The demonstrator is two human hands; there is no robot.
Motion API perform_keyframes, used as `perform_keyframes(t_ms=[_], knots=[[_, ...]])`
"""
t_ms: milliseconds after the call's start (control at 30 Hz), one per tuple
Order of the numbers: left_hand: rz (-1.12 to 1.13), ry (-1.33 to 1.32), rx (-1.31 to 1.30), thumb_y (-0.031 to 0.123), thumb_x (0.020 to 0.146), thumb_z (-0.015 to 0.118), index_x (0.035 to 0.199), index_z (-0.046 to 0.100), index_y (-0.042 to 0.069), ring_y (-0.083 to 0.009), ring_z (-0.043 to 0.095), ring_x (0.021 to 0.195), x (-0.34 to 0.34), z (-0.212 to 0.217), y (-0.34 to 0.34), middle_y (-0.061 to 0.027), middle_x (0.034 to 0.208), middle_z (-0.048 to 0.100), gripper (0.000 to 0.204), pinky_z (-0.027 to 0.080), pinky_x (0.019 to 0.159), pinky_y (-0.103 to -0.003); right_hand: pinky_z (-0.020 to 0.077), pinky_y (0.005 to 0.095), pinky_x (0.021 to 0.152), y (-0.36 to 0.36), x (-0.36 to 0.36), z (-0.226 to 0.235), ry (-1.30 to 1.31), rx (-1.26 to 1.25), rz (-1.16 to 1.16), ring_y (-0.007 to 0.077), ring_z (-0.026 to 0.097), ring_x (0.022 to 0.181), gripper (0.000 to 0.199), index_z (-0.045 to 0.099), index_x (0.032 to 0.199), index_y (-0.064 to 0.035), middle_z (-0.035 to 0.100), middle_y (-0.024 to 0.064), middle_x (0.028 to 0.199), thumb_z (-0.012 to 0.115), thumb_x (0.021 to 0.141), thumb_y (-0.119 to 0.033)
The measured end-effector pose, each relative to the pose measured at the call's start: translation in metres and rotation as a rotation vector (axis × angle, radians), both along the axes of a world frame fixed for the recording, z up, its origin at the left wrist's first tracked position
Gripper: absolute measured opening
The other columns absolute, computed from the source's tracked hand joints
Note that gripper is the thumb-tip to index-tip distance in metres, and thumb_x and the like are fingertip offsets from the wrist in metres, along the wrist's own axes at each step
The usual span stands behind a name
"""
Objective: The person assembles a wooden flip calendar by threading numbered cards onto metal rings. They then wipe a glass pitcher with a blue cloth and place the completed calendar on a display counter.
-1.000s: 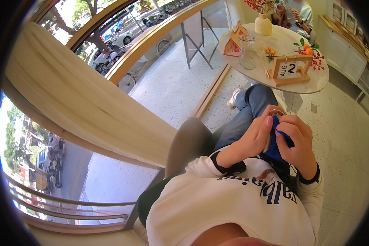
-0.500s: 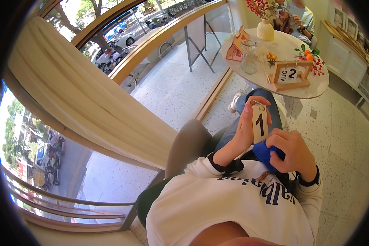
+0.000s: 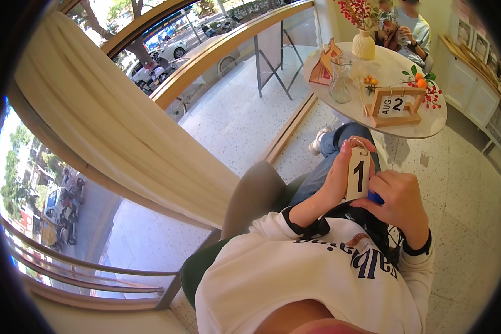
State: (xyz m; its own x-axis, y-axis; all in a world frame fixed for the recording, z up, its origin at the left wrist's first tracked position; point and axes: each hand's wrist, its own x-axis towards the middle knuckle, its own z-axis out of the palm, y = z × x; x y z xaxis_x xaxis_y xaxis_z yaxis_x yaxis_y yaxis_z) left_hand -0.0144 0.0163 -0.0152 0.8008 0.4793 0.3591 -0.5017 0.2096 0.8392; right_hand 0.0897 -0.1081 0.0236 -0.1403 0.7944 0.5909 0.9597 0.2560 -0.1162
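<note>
My left hand (image 3: 334,177) is closed around a stack of pale number cards (image 3: 358,177) joined by a metal ring (image 3: 357,143) at the top. The top card shows a large black numeral. At the cards' right edge my right hand (image 3: 399,197) bunches a blue cloth (image 3: 376,197), mostly hidden under its fingers. Its thumb lies close to the cards' lower edge. On the round table (image 3: 350,109) ahead stands a wooden flip-calendar frame (image 3: 398,120) with similar cards hanging from it.
A clear glass vase (image 3: 340,86), a folded orange card (image 3: 329,57) and a cream vase (image 3: 363,44) stand on the table, near berry sprigs (image 3: 431,98). A seated person (image 3: 417,28) is beyond it. A long curtain (image 3: 122,117) hangs at left.
My right hand has moved up against the cards' right edge, and less of the blue cloth shows. The cards have shifted slightly right and down in my left hand.
</note>
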Motion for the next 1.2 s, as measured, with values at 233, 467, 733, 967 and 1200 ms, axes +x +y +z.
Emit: perform_keyframes(t_ms=[233,467,733,967,1200], knots=[[-0.044,0.060,0.043,0.061,0.098,0.021,0.109,0.047,0.004,-0.0115,0.054,0.066,-0.003,0.003,0.001,-0.0066,0.077,0.057,0.063,0.045,0.062,-0.024,0.0419,0.0342,0.049,-0.005,0.003,0.006,0.058,-0.063,-0.008,0.0228,0.055,0.056,0.046,0.054,0.072,-0.0073,0.050,0.0035,0.062,0.079,0.065,-0.045],[-0.114,0.055,-0.013,0.061,0.098,0.021,0.109,0.048,0.005,-0.0127,0.055,0.069,-0.001,0.000,0.004,-0.0073,0.078,0.057,0.062,0.046,0.064,-0.025,0.0414,0.0345,0.049,-0.008,0.008,0.008,0.079,-0.081,0.008,0.0240,0.053,0.055,0.046,0.053,0.072,-0.0072,0.048,0.0041,0.061,0.080,0.066,-0.045],[-0.111,0.087,-0.051,0.058,0.099,0.027,0.108,0.050,0.006,-0.0150,0.058,0.072,0.006,-0.006,0.008,-0.0080,0.081,0.058,0.058,0.048,0.066,-0.027,0.0450,0.0313,0.052,-0.011,0.013,0.006,0.232,-0.027,-0.008,0.0252,0.057,0.055,0.051,0.055,0.081,-0.0068,0.056,0.0065,0.066,0.083,0.064,-0.047],[-0.089,0.148,-0.098,0.055,0.098,0.030,0.109,0.052,0.005,-0.0137,0.055,0.064,0.006,0.001,0.008,-0.0097,0.075,0.059,0.056,0.045,0.060,-0.025,0.0406,0.0308,0.046,-0.016,0.020,0.016,0.124,0.200,-0.021,0.0219,0.053,0.054,0.025,0.062,0.086,-0.0087,0.051,0.0035,0.066,0.078,0.073,-0.022],[-0.138,0.181,-0.018,0.057,0.098,0.029,0.112,0.052,0.006,-0.0183,0.062,0.078,0.010,0.000,0.009,-0.0140,0.085,0.064,0.057,0.050,0.067,-0.027,0.0388,0.0293,0.044,-0.016,0.026,0.011,0.033,0.441,-0.141,0.0191,0.050,0.050,0.017,0.064,0.081,-0.0092,0.049,0.0025,0.065,0.078,0.071,-0.013]])
